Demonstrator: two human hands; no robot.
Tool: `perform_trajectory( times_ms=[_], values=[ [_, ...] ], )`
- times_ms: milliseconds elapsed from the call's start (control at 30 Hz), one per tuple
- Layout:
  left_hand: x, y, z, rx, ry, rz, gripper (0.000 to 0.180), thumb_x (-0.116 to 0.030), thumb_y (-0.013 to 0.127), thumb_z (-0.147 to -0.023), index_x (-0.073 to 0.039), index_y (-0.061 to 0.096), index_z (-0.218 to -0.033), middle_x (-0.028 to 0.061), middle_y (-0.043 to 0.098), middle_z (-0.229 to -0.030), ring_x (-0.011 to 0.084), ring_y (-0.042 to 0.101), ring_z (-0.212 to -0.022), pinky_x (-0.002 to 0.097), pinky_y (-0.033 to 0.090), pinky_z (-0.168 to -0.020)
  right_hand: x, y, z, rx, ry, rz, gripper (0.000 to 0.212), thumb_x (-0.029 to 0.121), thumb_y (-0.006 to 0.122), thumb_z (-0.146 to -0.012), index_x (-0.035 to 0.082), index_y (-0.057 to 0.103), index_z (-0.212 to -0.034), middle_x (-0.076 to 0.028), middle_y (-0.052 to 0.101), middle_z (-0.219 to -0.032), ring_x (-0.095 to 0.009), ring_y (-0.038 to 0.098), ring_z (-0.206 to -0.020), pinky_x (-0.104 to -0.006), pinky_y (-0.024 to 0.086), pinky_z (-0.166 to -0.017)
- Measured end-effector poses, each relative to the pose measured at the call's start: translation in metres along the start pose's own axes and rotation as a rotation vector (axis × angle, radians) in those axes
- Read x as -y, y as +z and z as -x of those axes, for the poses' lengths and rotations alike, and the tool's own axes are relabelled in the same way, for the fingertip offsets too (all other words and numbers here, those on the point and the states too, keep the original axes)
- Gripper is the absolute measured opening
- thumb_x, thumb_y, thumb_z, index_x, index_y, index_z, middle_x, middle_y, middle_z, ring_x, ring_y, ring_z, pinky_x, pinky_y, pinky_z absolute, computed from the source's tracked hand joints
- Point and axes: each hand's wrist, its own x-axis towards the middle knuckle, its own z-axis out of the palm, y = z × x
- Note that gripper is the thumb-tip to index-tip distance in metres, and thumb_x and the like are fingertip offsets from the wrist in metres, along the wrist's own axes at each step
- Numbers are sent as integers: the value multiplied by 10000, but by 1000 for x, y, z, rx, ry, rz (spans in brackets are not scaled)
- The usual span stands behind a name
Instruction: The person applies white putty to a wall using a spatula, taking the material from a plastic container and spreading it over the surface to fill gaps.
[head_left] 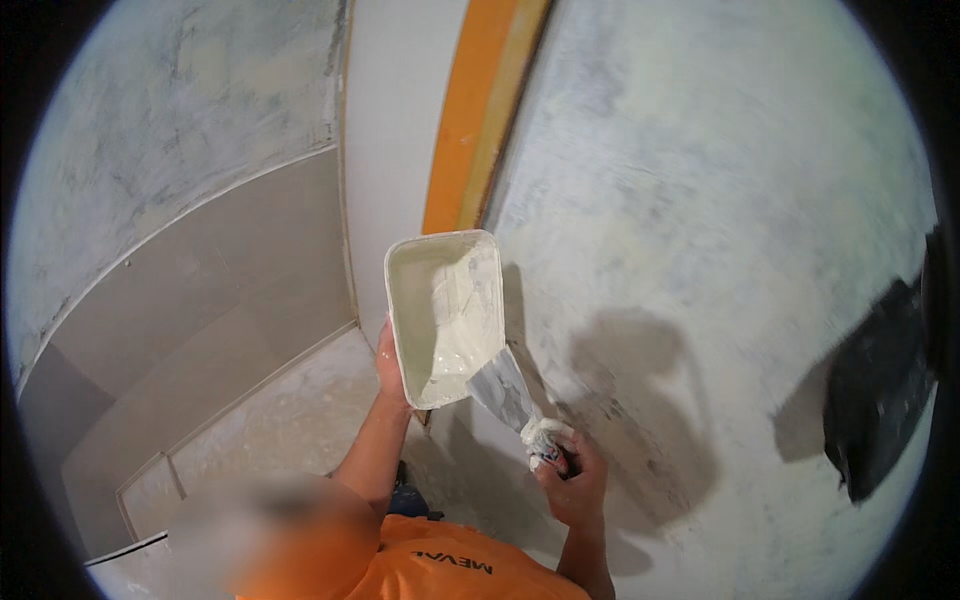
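Note:
A white rectangular plastic tub point(412, 300) is tilted so that its inside shows, with creamy filler point(455, 325) smeared over its base and walls. My left hand point(390, 366) grips it from the left side, its fingers partly hidden behind the tub. In my right hand point(574, 474) is a putty knife point(503, 392), its handle near the blade coated with filler. The wide metal blade points up and left, overlapping the tub's lower right corner. Whether the blade presses on the rim I cannot tell.
A patchy, filler-coated wall point(720, 180) rises along the right, bearing my shadow. Beside it runs an orange strip point(470, 110) next to a white panel point(395, 120). Grey-brown tiles point(220, 290) cover the lower left wall. Something black like a bag point(875, 395) hangs at far right.

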Motion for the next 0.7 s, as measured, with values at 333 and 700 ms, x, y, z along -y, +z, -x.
perform_trajectory(
  times_ms=[333,700],
  values=[
    [-109,-50,-71,-132,60,-228,512,-428,410,-1038,-20,563,-1307,134,645,-1207,264,651,-1075,407,534,-933,9,124,-156,208,-302,238,385,74,666,-805,3,633,-1182,-168,686,-980,-293,680,-861,-358,525,-801],
    [-191,-60,-114,-250,13,-428,700,-583,390,-1018,-41,408,-1460,168,563,-1334,293,582,-1199,430,487,-1014,40,269,-229,313,-402,373,328,43,631,-832,-88,658,-1131,-262,646,-864,-418,642,-765,-402,514,-678]
  ],
)
